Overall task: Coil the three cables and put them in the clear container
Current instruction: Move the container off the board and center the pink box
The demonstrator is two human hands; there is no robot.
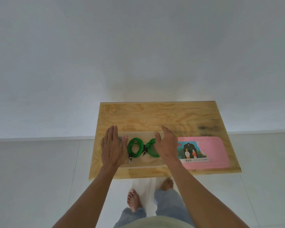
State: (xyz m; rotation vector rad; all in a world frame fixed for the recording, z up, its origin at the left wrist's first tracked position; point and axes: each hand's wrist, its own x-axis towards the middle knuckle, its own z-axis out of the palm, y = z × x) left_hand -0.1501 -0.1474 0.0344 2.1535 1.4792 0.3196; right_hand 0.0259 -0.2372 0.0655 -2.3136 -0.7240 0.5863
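Both bare forearms reach forward, side by side. The left hand [113, 146] is flat, fingers straight and together, palm turned inward. The right hand [167, 143] faces it, fingers loosely curved, thumb apart, holding nothing.

**Plywood table against a bare wall**

A plain pale grey-white wall [138, 46] fills the far part of the scene, meeting a floor of large pale grey tiles [34, 178] at a low white skirting board [39, 138]. A rectangular light-brown plywood tabletop [155, 116] with bold swirling grain stands against the wall; a dark smudge [207, 128] marks its far right. Light is soft and even, with a faint shadow on the wall behind the table.
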